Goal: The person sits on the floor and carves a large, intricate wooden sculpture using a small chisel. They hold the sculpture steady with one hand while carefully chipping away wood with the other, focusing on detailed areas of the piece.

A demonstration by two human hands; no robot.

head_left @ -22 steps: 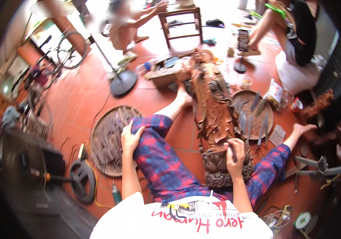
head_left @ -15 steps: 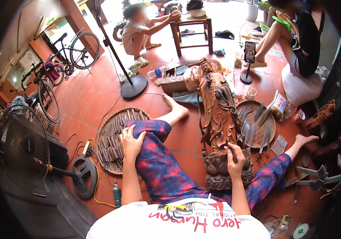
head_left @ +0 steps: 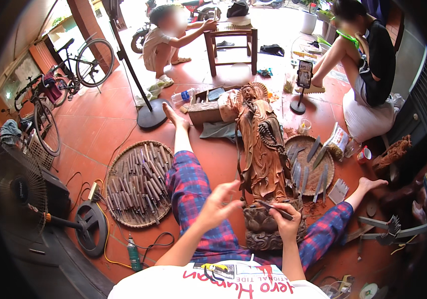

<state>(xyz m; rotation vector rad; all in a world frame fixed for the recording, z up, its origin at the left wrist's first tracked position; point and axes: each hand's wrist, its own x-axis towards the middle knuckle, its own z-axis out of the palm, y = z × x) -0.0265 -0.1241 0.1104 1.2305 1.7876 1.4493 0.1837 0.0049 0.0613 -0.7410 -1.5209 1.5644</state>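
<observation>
A carved wooden statue [head_left: 263,149] of a robed figure lies propped between my legs, its carved base [head_left: 263,226] nearest me. My right hand [head_left: 289,223] is closed around a slim, dark carving chisel [head_left: 282,213], pointing left over the top of the base. My left hand [head_left: 218,204] hangs in the air just left of the base, fingers apart and slightly blurred, holding nothing. On the floor to the left is a round woven tray [head_left: 115,212] full of wooden-handled carving tools [head_left: 141,182]. A second woven tray [head_left: 327,162], right of the statue, carries several flat metal blades [head_left: 305,177].
A standing fan [head_left: 21,192] and a green power tool [head_left: 133,254] with cables are on the left. A phone on a stand [head_left: 304,74] stands beyond the statue. One person [head_left: 166,42] squats by a wooden stool [head_left: 231,35]; another [head_left: 373,60] sits at the right. Metal clamps [head_left: 390,226] lie at right.
My left hand has lifted off my left knee and moved right toward the statue's base. My left leg has straightened outward. The chisel in my right hand has tipped lower, toward the base.
</observation>
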